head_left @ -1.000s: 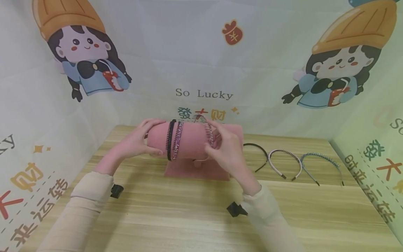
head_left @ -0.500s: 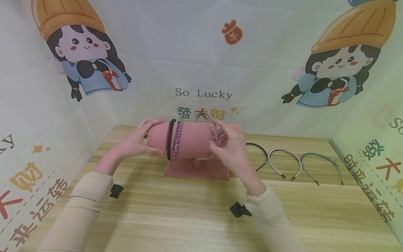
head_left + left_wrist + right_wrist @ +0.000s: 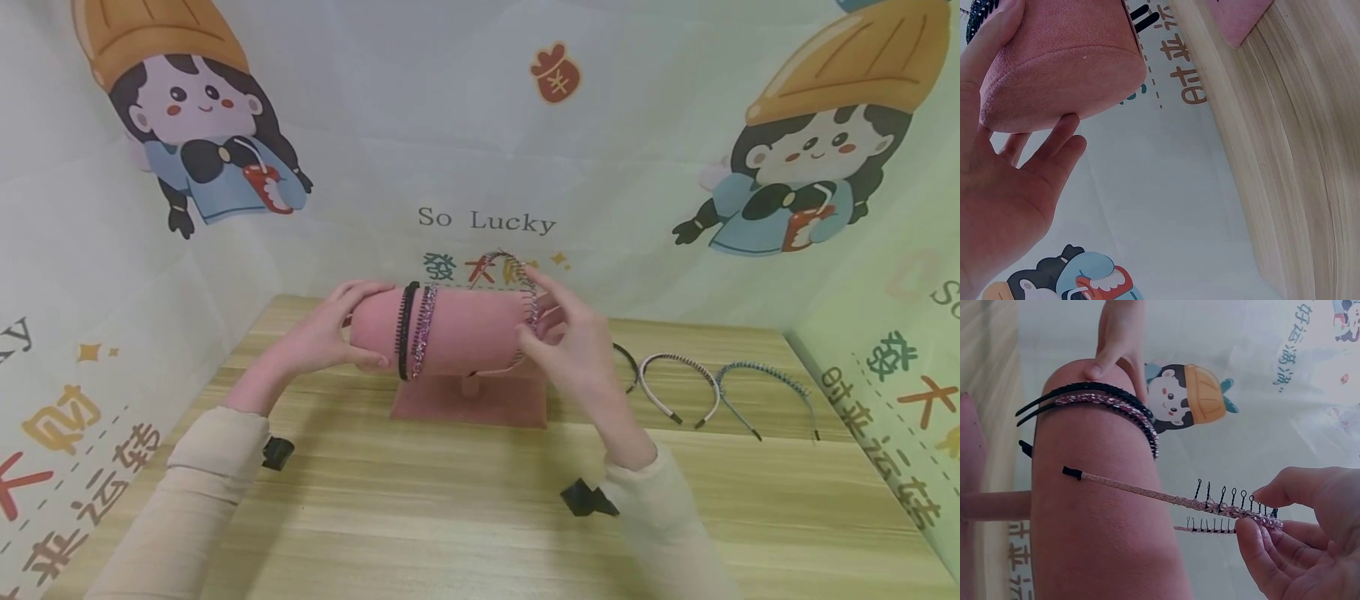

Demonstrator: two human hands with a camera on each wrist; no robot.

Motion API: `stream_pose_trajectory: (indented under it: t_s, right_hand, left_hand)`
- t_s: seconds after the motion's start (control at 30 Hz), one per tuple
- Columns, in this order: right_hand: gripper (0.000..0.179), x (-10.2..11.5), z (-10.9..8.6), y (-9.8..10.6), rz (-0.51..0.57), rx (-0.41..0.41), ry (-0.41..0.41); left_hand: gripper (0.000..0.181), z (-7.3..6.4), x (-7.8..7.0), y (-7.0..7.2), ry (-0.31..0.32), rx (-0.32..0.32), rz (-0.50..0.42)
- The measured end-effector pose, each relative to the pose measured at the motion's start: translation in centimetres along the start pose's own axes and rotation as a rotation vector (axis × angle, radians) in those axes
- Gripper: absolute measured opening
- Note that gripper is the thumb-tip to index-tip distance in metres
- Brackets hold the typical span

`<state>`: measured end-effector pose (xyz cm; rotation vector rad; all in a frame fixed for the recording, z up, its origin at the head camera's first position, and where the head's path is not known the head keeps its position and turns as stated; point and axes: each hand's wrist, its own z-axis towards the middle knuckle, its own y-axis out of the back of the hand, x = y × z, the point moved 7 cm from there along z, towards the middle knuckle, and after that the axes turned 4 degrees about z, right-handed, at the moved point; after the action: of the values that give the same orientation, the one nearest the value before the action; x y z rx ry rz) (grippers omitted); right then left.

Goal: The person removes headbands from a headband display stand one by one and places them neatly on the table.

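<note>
- Head view: left hand (image 3: 322, 333) — curved about left end of pink roll (image 3: 472, 329), thumb in front.
- Right hand (image 3: 573, 342) — pinching pink beaded headband (image 3: 1229, 510), one leg before the roll, the other partly hidden behind.
- Black headband (image 3: 405, 333), pink-purple glittery headband (image 3: 424, 333): round the roll, nearer the left hand.
- White headband (image 3: 680, 360), blue headband (image 3: 761, 368): on wooden table (image 3: 420, 517), right of the roll.

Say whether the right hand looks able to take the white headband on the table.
Probably not now: the right hand pinches a pink headband. The white headband lies in the open on the table, so that hand, once empty, could likely reach it.
</note>
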<state>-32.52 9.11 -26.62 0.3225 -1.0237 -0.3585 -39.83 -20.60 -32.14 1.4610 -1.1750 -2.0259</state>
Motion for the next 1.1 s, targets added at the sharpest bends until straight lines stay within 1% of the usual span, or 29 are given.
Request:
stream_pose_trajectory:
  t_s: [0.13, 0.3, 0.5, 0.63, 0.83, 1.1]
  right_hand:
    - [0.067, 0.4, -0.2, 0.9, 0.001, -0.006, 0.019]
    - [0.067, 0.6, -0.4, 1.7, 0.001, 0.005, 0.030]
    - [0.064, 0.5, -0.5, 2.6, 0.006, -0.011, 0.026]
    - [0.061, 0.4, -0.5, 3.4, -0.001, -0.035, 0.006]
    - [0.057, 0.5, -0.6, 4.4, -0.013, -0.055, -0.006]
    - [0.052, 0.6, -0.9, 5.7, -0.061, -0.071, 0.016]
  left_hand:
    - [0.098, 0.1, 0.0, 0.0, -0.009, -0.013, -0.008]
    - [0.096, 0.1, -0.2, 0.1, -0.022, -0.036, 0.010]
    - [0.096, 0.1, -0.2, 0.1, -0.022, -0.028, 0.005]
    - [0.097, 0.2, -0.1, 0.1, -0.027, -0.031, 0.004]
    - [0.098, 0.2, 0.0, 0.1, -0.048, -0.028, -0.041]
    - [0.097, -0.1, 0.5, 0.0, -0.027, -0.011, -0.057]
